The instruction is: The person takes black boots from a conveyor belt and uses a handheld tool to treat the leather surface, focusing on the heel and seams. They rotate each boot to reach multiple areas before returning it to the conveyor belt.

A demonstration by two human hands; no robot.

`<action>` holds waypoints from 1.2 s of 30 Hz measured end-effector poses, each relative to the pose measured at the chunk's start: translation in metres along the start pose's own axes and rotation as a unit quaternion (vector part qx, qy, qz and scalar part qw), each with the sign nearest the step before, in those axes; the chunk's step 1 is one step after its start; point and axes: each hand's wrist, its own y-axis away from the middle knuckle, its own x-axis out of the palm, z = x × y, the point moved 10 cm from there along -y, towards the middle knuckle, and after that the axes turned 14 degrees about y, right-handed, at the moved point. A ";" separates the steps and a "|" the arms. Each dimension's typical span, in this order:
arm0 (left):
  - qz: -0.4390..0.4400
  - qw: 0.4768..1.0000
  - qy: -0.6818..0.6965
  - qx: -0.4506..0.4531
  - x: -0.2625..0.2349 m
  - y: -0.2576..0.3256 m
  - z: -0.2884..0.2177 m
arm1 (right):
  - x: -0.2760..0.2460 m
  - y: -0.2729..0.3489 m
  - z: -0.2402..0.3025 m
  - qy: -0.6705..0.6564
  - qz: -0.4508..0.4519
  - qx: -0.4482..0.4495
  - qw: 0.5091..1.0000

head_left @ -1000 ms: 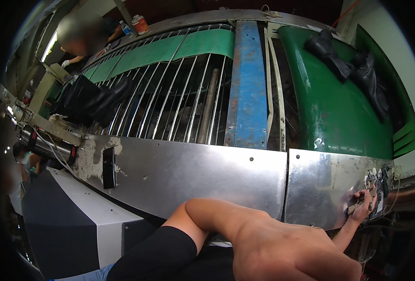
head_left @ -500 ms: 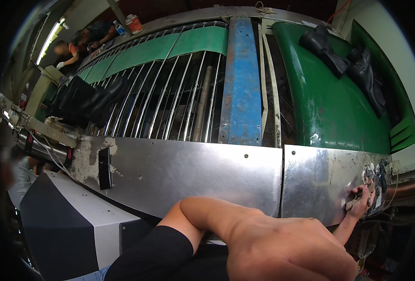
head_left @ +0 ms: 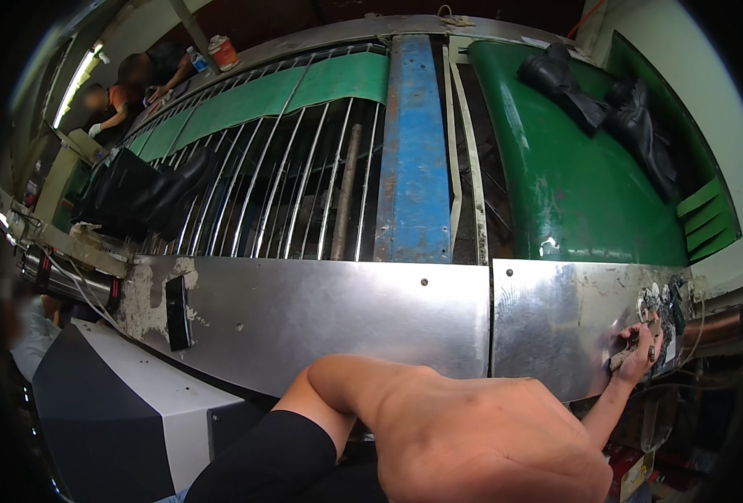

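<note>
My left arm, in a black sleeve, bends at the elbow and crosses the lower middle. The back of my left hand (head_left: 489, 432) is large and close, and its bent fingers are hidden from view. On the far right, my right hand (head_left: 637, 352) is at the end of a metal plate (head_left: 564, 318). Its fingers are curled round a small, worn, tan-grey tool (head_left: 619, 360) whose kind I cannot make out. Beside this hand, dark, flaky residue (head_left: 671, 303) is stuck to the plate.
Two black boots (head_left: 560, 84) lie on a green conveyor belt (head_left: 547, 184). Another black boot (head_left: 137, 189) rests at the left end of a rack of metal rods (head_left: 304, 210). A blue beam (head_left: 421, 151) divides them. Two people (head_left: 107, 109) work at the far left.
The whole view has swung slightly, so the machine and boots sit a little further left. My right hand stays at the same spot on the plate, its fingers curled round the tool.
</note>
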 end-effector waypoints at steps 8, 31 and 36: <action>0.118 0.983 0.111 -0.089 -0.009 0.013 0.014 | -0.001 0.000 -0.002 -0.024 -0.010 0.002 1.000; 0.361 0.898 0.246 -0.057 0.020 -0.010 -0.004 | 0.002 0.004 0.006 -0.001 -0.024 0.004 1.000; 0.326 0.815 0.423 -0.225 0.021 0.010 0.017 | 0.000 0.005 0.005 0.006 -0.027 0.005 1.000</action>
